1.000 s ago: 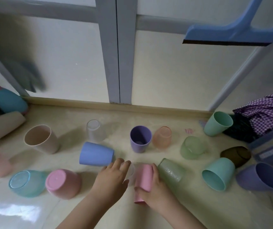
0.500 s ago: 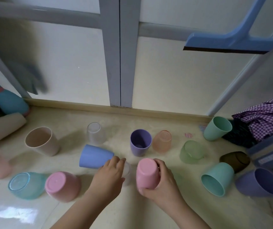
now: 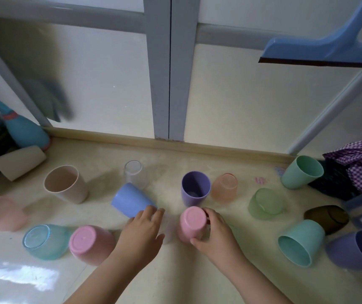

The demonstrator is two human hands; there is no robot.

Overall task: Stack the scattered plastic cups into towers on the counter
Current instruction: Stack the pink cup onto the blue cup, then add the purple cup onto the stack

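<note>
Pink cup point(image 3: 192, 223) upside down in my right grip point(image 3: 216, 232).
Left grip point(image 3: 143, 230) spread wide; purple cup point(image 3: 195, 188) upright, looks empty.

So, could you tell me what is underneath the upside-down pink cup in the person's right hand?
The pink cup stands base-up, gripped by the right hand. A faint greenish edge shows beside that hand, but the cup and fingers cover whatever lies beneath, so I cannot tell.

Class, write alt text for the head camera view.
The right hand grips an upturned pink cup on a pale counter; the left hand rests beside it. Pastel cups lie scattered around them, some upright, some tipped.
</note>
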